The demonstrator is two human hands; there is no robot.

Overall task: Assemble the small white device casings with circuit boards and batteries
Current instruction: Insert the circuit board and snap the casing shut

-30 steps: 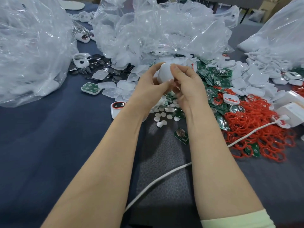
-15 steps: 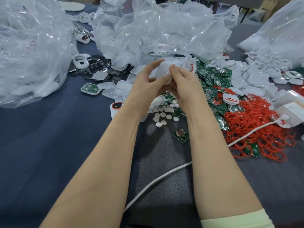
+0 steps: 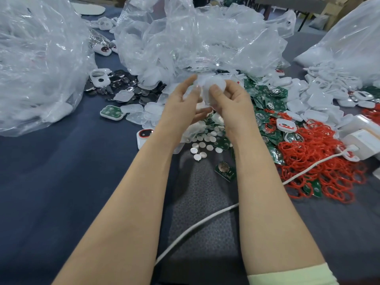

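- The right hand [image 3: 233,101] is raised above the middle of the counter [image 3: 51,182], which is covered in dark blue cloth; its thumb and curled fingers pinch a small rounded white plastic casing [image 3: 213,84]
- The left hand [image 3: 183,108] is just beside it, with fingers nearly straight and their tips against the casing's left edge; its thumb lies lower, apart from the casing; the fingertips are blurred
- The casing is held in the air in front of a crumpled clear plastic bag [image 3: 195,38] at the far middle
- A second large clear bag [image 3: 30,58] fills the far left and a third [image 3: 349,38] the far right
- Right of the hands lies a heap of green circuit boards [image 3: 267,103], and nearer on the right a pile of red rubber rings [image 3: 318,171]
- Below the hands small silver-white discs [image 3: 205,145] are scattered; one green board carrying a coin cell [image 3: 225,170] lies alone just near of them
- On the left lie a white casing holding a green board [image 3: 112,112], a white casing with a dark round window [image 3: 144,136], and farther off a heap of dark discs [image 3: 123,83]
- A white cable [image 3: 195,229] runs across a grey patterned mat [image 3: 201,202] between the forearms, toward white blocks [image 3: 364,140] at the right edge
- A pale green sleeve [image 3: 287,276] shows on the right arm
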